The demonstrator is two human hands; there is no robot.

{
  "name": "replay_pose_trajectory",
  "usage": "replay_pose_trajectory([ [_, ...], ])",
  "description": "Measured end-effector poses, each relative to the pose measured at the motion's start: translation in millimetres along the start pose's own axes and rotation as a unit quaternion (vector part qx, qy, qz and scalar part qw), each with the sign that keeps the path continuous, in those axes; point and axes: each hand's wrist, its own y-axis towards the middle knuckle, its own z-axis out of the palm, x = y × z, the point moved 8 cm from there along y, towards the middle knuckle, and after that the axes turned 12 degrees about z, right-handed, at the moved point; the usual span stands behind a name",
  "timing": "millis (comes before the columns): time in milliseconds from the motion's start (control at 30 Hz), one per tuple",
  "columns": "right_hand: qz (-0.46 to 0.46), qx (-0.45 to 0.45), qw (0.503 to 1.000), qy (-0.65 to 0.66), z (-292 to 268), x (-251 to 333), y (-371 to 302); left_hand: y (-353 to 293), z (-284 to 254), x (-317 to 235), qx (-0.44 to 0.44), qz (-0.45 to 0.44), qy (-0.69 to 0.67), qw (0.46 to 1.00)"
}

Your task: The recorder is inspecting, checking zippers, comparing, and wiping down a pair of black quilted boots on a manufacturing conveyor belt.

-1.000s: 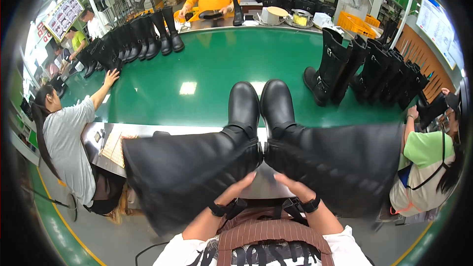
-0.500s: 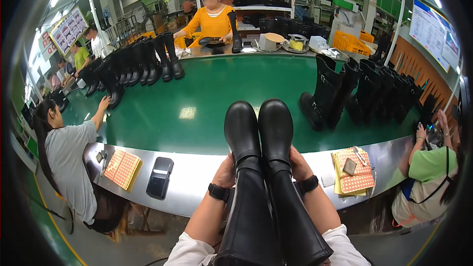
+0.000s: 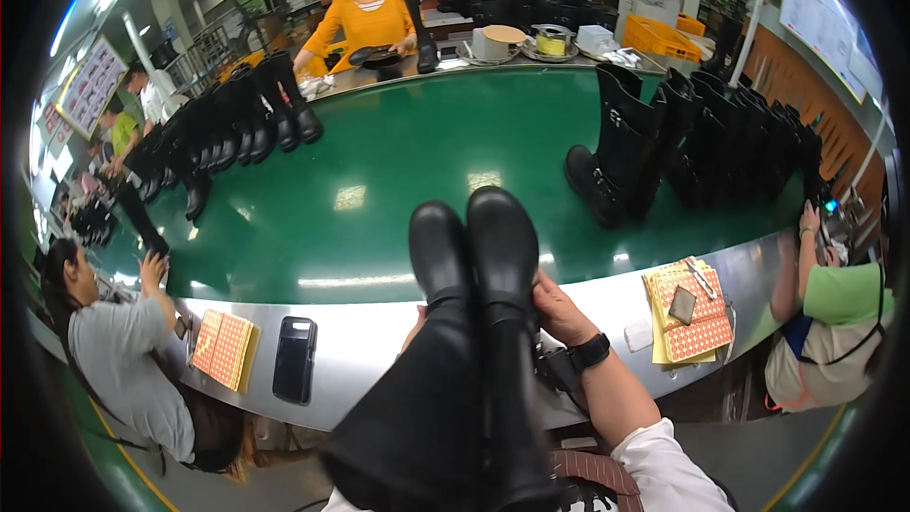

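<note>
Two tall black boots lie before me with rounded toes pointing away and shafts toward me. The left boot (image 3: 441, 261) has its wide shaft slanting down to the left. Pressed against it, the right boot (image 3: 505, 246) has a strap across its ankle. My right hand (image 3: 564, 311) is closed around the right boot's outer ankle side, thumb near the instep. Only a sliver of my left hand (image 3: 413, 325) shows beside the left boot's ankle. That boot's shaft hides its fingers and forearm.
A steel ledge (image 3: 360, 322) edges the green table (image 3: 398, 161). A black phone (image 3: 295, 360) and orange-dotted sticker sheets (image 3: 224, 349) lie left, more sheets (image 3: 697, 322) right. Boots stand in rows left (image 3: 248, 118) and right (image 3: 621, 147). Co-workers sit at both sides; another stands across.
The boots' shafts have swung; the left one now slants left over my left hand and forearm. My view has shifted. The co-worker at left has drawn a boot nearer the ledge.
</note>
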Motion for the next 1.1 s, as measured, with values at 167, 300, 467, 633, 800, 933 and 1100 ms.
replay_pose_trajectory([
  [167, -0.119, 0.022, 0.982, -0.146, 42, 53, -16, 9, 0, 12, -0.020, -0.044, 0.033, 0.998],
  [300, -0.014, -0.051, 0.988, -0.143, 30, 71, 0, 8, 5, 19, -0.031, -0.075, 0.055, 0.995],
  [467, 0.003, -0.176, 0.980, -0.095, 52, 96, 14, 5, 8, 29, -0.042, -0.086, 0.075, 0.993],
  [633, 0.000, -0.059, 0.995, -0.084, 73, 99, 13, 4, 12, 29, -0.053, -0.079, 0.098, 0.991],
  [800, -0.064, 0.082, 0.993, -0.053, 84, 98, -2, 7, 18, 26, -0.064, -0.067, 0.122, 0.988],
  [933, -0.107, 0.153, 0.980, -0.072, 50, 46, -4, 11, 26, 14, -0.073, -0.040, 0.146, 0.986],
  [1100, 0.060, -0.010, 0.997, 0.042, -3, -24, -7, 4, 35, 2, -0.100, 0.017, 0.166, 0.981],
])
